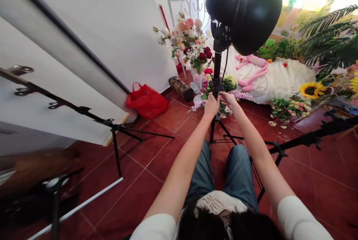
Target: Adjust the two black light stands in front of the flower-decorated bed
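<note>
A black light stand (217,66) rises upright in front of me, topped by a large black lamp head (253,18) with a cable hanging from it. My left hand (212,104) is wrapped round the stand's pole at a joint below the lamp. On the pole's other side, my right hand (227,99) has its fingertips bent in at the same joint; whether they pinch a knob is too small to tell. The stand's black legs spread on the floor just beyond my knees.
Left are a red bag (148,101), a brown rolled item (181,88), another black stand (116,152) and a white rod (92,202). Artificial flowers (186,33) stand behind the pole. A white-draped bed (288,78) holds a pink plush toy (258,65). Another stand (304,137) leans at right.
</note>
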`<state>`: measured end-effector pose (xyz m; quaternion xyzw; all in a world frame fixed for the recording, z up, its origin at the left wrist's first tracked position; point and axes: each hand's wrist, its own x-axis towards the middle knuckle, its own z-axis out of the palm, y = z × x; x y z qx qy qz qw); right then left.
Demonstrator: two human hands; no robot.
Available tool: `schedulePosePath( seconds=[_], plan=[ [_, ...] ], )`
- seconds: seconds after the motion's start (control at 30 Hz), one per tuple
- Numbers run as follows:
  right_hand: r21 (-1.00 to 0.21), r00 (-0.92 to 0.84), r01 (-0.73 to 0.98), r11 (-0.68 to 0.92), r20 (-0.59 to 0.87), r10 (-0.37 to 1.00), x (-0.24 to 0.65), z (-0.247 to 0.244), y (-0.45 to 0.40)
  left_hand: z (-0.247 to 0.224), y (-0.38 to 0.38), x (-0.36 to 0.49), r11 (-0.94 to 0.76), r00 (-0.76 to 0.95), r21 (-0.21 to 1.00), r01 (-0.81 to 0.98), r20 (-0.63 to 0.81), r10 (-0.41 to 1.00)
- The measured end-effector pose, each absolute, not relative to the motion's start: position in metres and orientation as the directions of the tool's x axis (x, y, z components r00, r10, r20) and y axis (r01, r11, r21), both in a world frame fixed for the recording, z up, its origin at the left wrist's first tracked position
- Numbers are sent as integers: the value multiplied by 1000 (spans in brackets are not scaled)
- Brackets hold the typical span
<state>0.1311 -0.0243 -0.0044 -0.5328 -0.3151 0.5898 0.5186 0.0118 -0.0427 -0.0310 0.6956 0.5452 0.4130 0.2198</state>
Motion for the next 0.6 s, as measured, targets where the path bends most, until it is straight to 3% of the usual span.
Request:
schedulePosePath(
  seconds=[0.23, 0.43, 0.6],
  plan=[
    [-814, 69, -545, -201, -282, 957, 127, -21, -38, -34, -41, 11, -325, 80, 746, 581, 346, 935],
    [-839, 31, -506, -201, -251, 968, 123, -26, -37, -37, -39, 10, -363, 83, 754, 548, 382, 920],
    [-847, 118, -522, -101, -188, 975, 114, -21, -29, -37, -40, 10, -342, 79, 738, 581, 367, 927]
  ],
)
